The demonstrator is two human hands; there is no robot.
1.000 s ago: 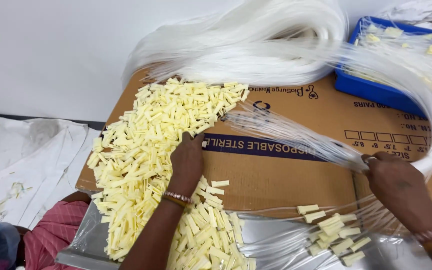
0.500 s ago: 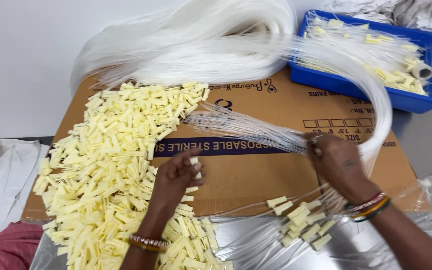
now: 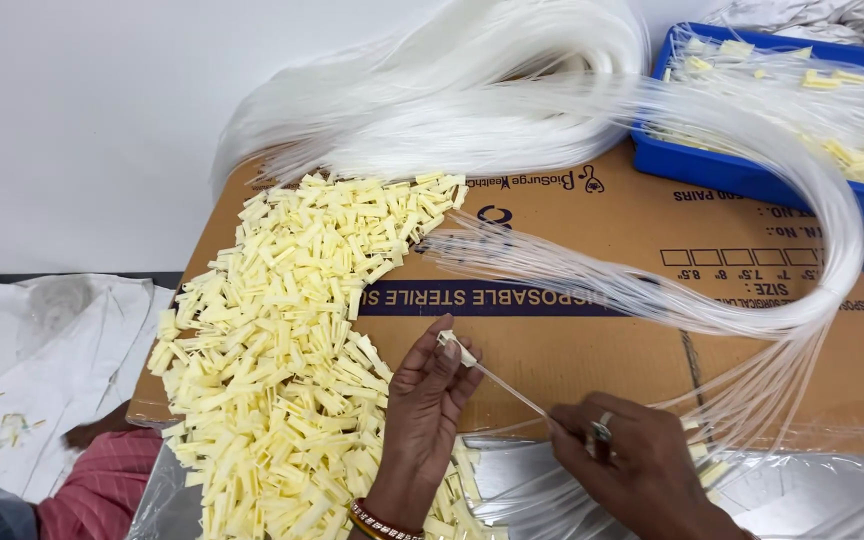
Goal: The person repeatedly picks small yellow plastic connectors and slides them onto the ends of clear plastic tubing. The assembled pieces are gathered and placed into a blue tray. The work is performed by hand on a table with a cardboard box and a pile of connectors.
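My left hand (image 3: 422, 410) pinches a small pale yellow plastic clip (image 3: 455, 348) between thumb and fingertips. A thin clear tube (image 3: 512, 392) runs from that clip down to my right hand (image 3: 632, 470), which grips it near the front edge of the flattened cardboard box (image 3: 592, 330). A big heap of the same yellow clips (image 3: 282, 340) covers the left part of the cardboard. A thick looped bundle of clear tubes (image 3: 472, 110) lies across the back and curves round to the right.
A blue plastic tray (image 3: 742, 165) at the back right holds tubes with yellow clips on them. Clear plastic sheeting (image 3: 512, 480) lies at the front edge. White cloth (image 3: 32, 370) sits at the left, a white wall behind.
The left hand has lifted a clip off the heap. The right hand has come down from the tube bundle with one tube, and both hands have met over the cardboard's front.
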